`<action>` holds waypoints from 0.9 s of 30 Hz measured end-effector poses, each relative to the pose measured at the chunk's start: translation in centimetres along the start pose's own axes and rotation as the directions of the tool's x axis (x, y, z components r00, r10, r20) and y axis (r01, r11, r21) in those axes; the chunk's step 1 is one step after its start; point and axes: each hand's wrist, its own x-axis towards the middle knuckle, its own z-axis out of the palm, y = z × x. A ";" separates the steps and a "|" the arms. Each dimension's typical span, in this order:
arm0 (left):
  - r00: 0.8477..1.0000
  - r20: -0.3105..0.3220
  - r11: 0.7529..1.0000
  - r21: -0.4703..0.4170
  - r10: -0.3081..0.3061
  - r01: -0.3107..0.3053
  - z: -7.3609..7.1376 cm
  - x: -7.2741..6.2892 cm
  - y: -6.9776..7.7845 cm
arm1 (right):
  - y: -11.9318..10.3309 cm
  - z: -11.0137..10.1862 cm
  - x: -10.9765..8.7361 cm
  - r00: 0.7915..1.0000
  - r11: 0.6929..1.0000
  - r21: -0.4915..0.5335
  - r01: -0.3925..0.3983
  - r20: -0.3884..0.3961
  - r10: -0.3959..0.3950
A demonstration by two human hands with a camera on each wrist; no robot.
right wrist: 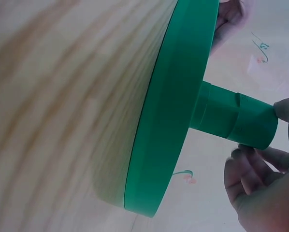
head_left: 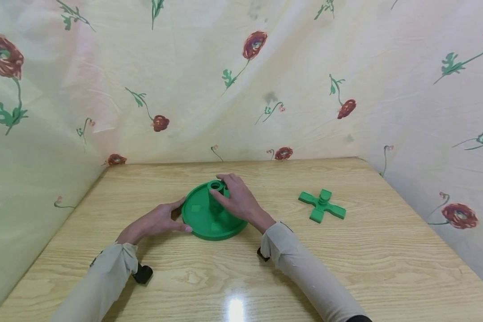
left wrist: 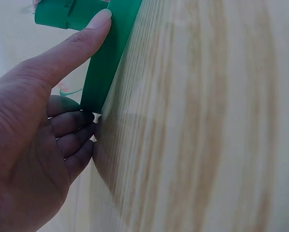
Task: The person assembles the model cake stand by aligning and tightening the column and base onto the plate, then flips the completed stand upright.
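A round green tray (head_left: 215, 230) with a raised rim lies flat on the wooden table. From its middle rises an upright green tube (head_left: 212, 199), hollow at the top. My left hand (head_left: 158, 220) holds the tray's left edge, thumb at the near side and fingers farther round; in the left wrist view the thumb presses the rim (left wrist: 108, 53). Around the tube's upper end, my right hand (head_left: 241, 200) grips with thumb and fingers. The right wrist view shows a seam line across the tube (right wrist: 236, 116). Where the tube meets the tray is partly hidden in the head view.
To the right on the table (head_left: 386, 250) lies a green cross-shaped piece (head_left: 317, 214) with a short threaded stub (head_left: 324, 197) pointing up. A flower-patterned cloth (head_left: 193, 89) hangs behind the table and along both sides.
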 end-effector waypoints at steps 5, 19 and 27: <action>1.000 0.002 1.000 0.004 -0.001 0.001 0.0 0.0 0.1 | 0.0 -0.1 -0.1 1.000 1.000 -0.016 -0.005 -0.020 0.004; 0.999 -0.011 0.999 0.025 0.034 -0.033 0.0 0.0 0.0 | 0.2 -0.2 -0.1 1.000 1.000 0.000 0.019 -0.023 -0.019; 0.999 -0.010 0.999 0.012 0.043 -0.043 0.0 0.1 -0.2 | 0.2 0.0 0.0 1.000 1.000 -0.008 0.005 -0.002 -0.005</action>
